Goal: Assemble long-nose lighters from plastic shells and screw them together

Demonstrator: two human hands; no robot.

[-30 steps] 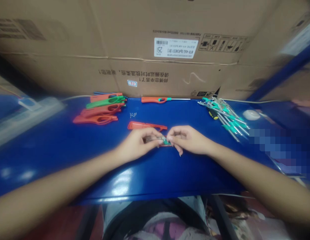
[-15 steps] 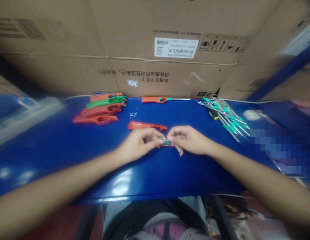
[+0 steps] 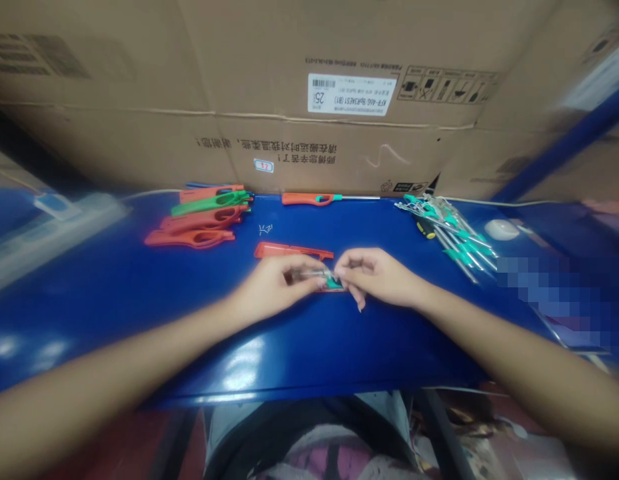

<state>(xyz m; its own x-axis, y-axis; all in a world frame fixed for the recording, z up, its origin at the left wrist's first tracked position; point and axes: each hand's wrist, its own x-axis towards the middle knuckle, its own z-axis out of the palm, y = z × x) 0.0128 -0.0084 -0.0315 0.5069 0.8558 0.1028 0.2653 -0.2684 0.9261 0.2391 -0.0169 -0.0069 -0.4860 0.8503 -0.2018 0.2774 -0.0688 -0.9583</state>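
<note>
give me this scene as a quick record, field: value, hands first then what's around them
left hand: fingers closed on a small teal part
left hand location: over the blue table
right hand: fingertips at the teal part's right end, grip unclear
just beyond hands: red handle piece, lying flat
far left: pile of red, orange and green handles
back edge: orange lighter with metal rod
far right: metal rods with teal fittings
backdrop: cardboard, print upside down

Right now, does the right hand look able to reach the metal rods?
Probably yes: nothing visible blocks the right hand from the metal rods, though it is busy with a green part.
</note>
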